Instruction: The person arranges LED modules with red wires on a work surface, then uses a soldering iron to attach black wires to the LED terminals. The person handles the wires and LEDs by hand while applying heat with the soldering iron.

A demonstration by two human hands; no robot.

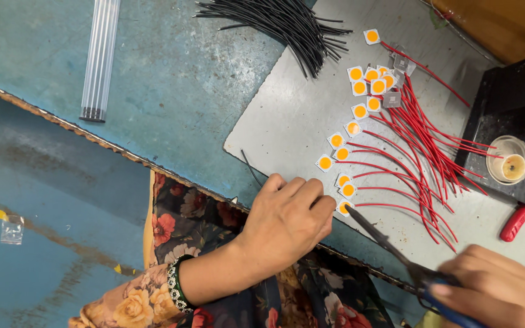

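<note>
Orange-centred chip point(343, 208) under left hand point(287, 222)

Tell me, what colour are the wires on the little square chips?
Red wires, on white chips with orange centres; the head view shows it.

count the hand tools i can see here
2: a blue-handled tool in the right hand, bottom right; red-handled pliers lying at the right edge, beside the black stand. More may lie out of frame.
</note>
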